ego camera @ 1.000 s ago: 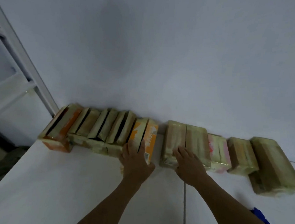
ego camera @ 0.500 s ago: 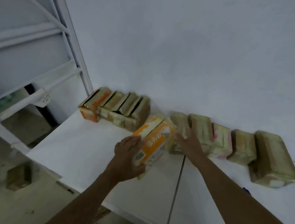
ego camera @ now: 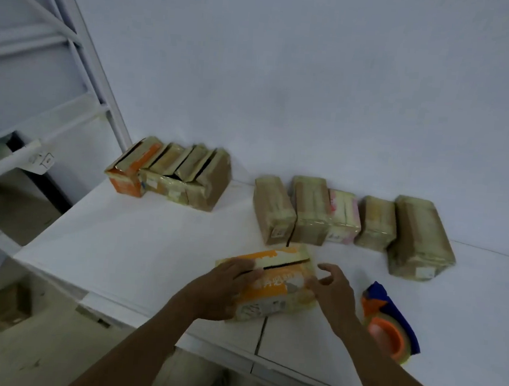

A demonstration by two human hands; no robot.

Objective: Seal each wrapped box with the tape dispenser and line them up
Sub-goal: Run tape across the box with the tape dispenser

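An orange and white wrapped box [ego camera: 276,281] lies flat near the front of the white table [ego camera: 127,243]. My left hand [ego camera: 224,288] grips its left end. My right hand [ego camera: 332,287] is at the box's right end with fingers loosely curled; whether it touches the box is unclear. An orange and blue tape dispenser [ego camera: 388,328] lies on the table just right of my right hand. Two groups of wrapped boxes stand along the wall: the left row [ego camera: 172,174] and the right row [ego camera: 351,221].
A white metal shelf frame [ego camera: 85,45] stands at the left beyond the table edge. A brown carton [ego camera: 8,306] sits on the floor below left. The table's front edge runs just under my forearms.
My left hand has pulled the orange box out of the row by the wall and laid it flat near the table front. My right hand left the brown boxes and came to it.
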